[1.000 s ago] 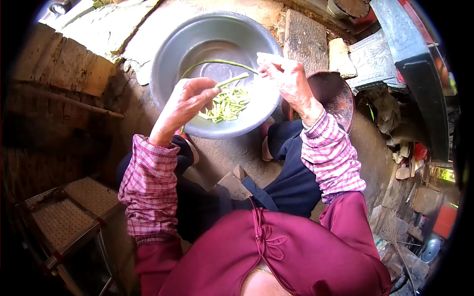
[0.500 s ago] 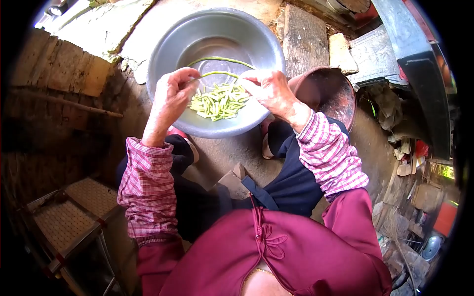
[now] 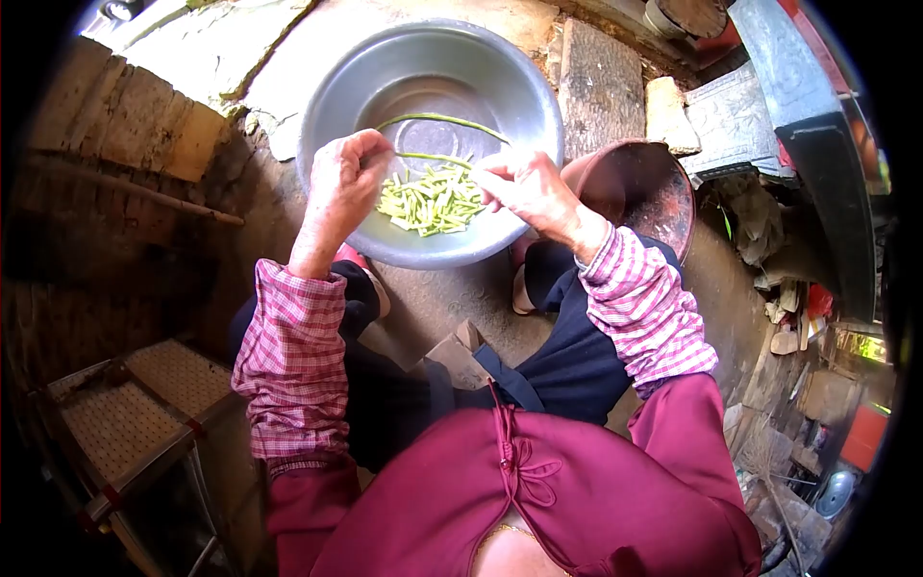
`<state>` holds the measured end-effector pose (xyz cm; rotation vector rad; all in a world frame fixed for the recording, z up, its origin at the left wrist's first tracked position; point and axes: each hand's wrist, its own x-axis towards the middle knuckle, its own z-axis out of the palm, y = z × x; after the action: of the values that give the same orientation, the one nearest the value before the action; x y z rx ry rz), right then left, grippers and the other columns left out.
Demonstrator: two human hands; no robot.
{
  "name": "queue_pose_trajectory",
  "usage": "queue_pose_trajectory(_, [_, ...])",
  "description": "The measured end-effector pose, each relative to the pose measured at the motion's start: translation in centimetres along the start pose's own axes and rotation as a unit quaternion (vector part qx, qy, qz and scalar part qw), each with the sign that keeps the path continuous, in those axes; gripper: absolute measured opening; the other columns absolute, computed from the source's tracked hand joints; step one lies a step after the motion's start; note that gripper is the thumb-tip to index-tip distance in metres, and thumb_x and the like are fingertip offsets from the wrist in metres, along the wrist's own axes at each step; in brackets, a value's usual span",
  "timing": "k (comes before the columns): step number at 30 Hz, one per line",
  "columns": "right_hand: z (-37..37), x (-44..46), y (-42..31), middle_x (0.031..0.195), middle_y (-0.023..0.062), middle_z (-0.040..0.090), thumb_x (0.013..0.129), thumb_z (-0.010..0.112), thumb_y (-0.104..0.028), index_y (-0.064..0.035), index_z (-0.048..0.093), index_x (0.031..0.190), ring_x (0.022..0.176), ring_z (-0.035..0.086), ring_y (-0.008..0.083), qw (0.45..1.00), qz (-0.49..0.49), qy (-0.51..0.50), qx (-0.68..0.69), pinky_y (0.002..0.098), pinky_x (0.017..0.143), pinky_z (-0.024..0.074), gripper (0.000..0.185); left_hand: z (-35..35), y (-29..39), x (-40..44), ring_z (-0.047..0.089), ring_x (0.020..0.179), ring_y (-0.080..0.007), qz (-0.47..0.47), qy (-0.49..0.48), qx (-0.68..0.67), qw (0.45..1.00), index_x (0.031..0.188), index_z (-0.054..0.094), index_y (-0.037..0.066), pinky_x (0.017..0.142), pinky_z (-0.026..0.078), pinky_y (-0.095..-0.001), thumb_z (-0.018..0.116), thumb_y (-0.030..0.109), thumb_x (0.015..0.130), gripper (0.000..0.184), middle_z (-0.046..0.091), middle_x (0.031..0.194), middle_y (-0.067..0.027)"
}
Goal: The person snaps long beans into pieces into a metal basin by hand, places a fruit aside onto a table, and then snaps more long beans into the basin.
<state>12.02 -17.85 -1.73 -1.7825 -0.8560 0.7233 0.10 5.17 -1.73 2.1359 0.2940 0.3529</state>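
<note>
Head view: the left hand (image 3: 346, 181) and right hand (image 3: 538, 192) pinch a slender, smooth green bean (image 3: 433, 157), gently bowed, over the round grey basin (image 3: 338, 106), where short, paler green pieces (image 3: 437, 204) lie heaped.

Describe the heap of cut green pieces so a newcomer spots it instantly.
Find the big grey basin beyond the person's knees. Inside, toward the person, between left hand and right hand, lies the heap. It's many short bits piled loosely, unlike the long green strands curving above it.
</note>
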Motion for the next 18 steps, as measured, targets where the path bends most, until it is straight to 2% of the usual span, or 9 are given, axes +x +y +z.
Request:
queue_pose_trajectory(3, [-1.6, -0.2, -1.8, 0.082, 0.0053, 0.066, 0.098, 0.060, -0.022, 0.0047, 0.066, 0.106, 0.074, 0.065, 0.0115, 0.970, 0.056, -0.040, 0.234, 0.0245, 0.070, 0.0567, 0.029, -0.4, 0.2, 0.0, 0.050, 0.059, -0.0052, -0.049, -0.030, -0.117, 0.991, 0.093, 0.066, -0.002, 0.053, 0.041, -0.0212, 0.061, 0.007, 0.095, 0.010, 0.057, 0.067, 0.0001])
queue_pose_trajectory(4, [-2.3, -0.4, -1.9, 0.086, 0.0054, 0.065, 0.098, 0.060, -0.022, 0.0061, 0.063, 0.110, 0.080, 0.064, 0.0112, 0.983, -0.083, -0.019, 0.161, 0.0240, 0.073, 0.0564, 0.031, -0.7, 0.5, 0.0, 0.050, 0.059, -0.0048, -0.073, -0.047, -0.178, 0.980, 0.094, 0.066, -0.001, 0.053, 0.041, -0.0209, 0.061, 0.008, 0.096, 0.010, 0.057, 0.067, 0.0002])
queue_pose_trajectory(6, [-5.0, -0.2, -0.9, 0.095, 0.0053, 0.062, 0.099, 0.058, -0.022, 0.0071, 0.058, 0.120, 0.091, 0.062, 0.0111, 0.952, -0.100, 0.036, 0.286, 0.0232, 0.080, 0.0554, 0.035, -1.2, 0.4, -0.2, 0.050, 0.059, -0.0042, -0.094, -0.001, -0.174, 0.980, 0.094, 0.067, 0.001, 0.054, 0.041, -0.0202, 0.061, 0.010, 0.096, 0.011, 0.057, 0.068, 0.0005])
queue_pose_trajectory(7, [-6.5, 0.3, -1.0, 0.099, 0.0052, 0.060, 0.100, 0.057, -0.022, 0.0066, 0.055, 0.125, 0.097, 0.061, 0.0112, 0.880, 0.025, 0.067, 0.469, 0.0230, 0.083, 0.0547, 0.038, -1.6, 0.5, -0.2, 0.050, 0.059, -0.0039, -0.104, 0.021, -0.173, 0.979, 0.095, 0.067, 0.002, 0.054, 0.041, -0.0198, 0.061, 0.011, 0.096, 0.011, 0.058, 0.069, 0.0007])
queue_pose_trajectory(8, [-7.1, -0.5, -1.1, 0.095, 0.0062, 0.064, 0.101, 0.055, -0.022, 0.0042, 0.060, 0.120, 0.088, 0.065, 0.0123, 0.919, -0.015, 0.136, 0.369, 0.0232, 0.079, 0.0552, 0.033, -2.3, 0.8, -0.3, 0.051, 0.060, -0.0045, -0.119, -0.001, -0.223, 0.968, 0.095, 0.067, 0.002, 0.057, 0.042, -0.0193, 0.062, 0.013, 0.095, 0.013, 0.058, 0.070, 0.0009])
queue_pose_trajectory(12, [-4.7, -0.3, -1.1, 0.084, 0.0104, 0.072, 0.099, 0.060, -0.029, 0.0017, 0.068, 0.108, 0.076, 0.070, 0.0153, 0.979, -0.054, 0.109, 0.164, 0.0248, 0.069, 0.0556, 0.033, -1.9, 1.1, -0.4, 0.053, 0.063, -0.0058, -0.128, -0.032, -0.249, 0.959, 0.098, 0.068, 0.002, 0.059, 0.044, -0.0196, 0.063, 0.014, 0.096, 0.013, 0.061, 0.072, 0.0011])
queue_pose_trajectory(13, [-4.1, 0.6, 0.0, 0.083, 0.0086, 0.073, 0.097, 0.063, -0.029, 0.0011, 0.071, 0.108, 0.076, 0.070, 0.0137, 0.991, 0.010, 0.107, 0.075, 0.0256, 0.068, 0.0554, 0.033, -1.8, 1.2, -0.3, 0.054, 0.063, -0.0058, -0.125, -0.046, -0.253, 0.958, 0.098, 0.068, 0.002, 0.060, 0.044, -0.0196, 0.063, 0.014, 0.096, 0.013, 0.061, 0.072, 0.0010])
queue_pose_trajectory(15, [-3.3, 0.7, 1.1, 0.083, 0.0075, 0.073, 0.095, 0.065, -0.025, -0.0021, 0.072, 0.109, 0.073, 0.069, 0.0119, 0.935, -0.142, 0.168, -0.280, 0.0267, 0.065, 0.0550, 0.028, -1.6, 1.5, -0.1, 0.055, 0.065, -0.0060, -0.116, -0.072, -0.260, 0.956, 0.099, 0.069, 0.002, 0.060, 0.045, -0.0196, 0.064, 0.015, 0.096, 0.014, 0.062, 0.074, 0.0009])
queue_pose_trajectory(18, [-3.6, 1.0, 0.7, 0.087, 0.0094, 0.074, 0.093, 0.068, -0.024, -0.0064, 0.071, 0.116, 0.073, 0.069, 0.0125, 0.977, -0.092, 0.189, -0.036, 0.0278, 0.065, 0.0553, 0.029, -1.4, 1.8, -0.1, 0.056, 0.067, -0.0058, -0.102, -0.098, -0.247, 0.959, 0.101, 0.069, 0.003, 0.062, 0.046, -0.0197, 0.064, 0.015, 0.096, 0.014, 0.062, 0.075, 0.0008])
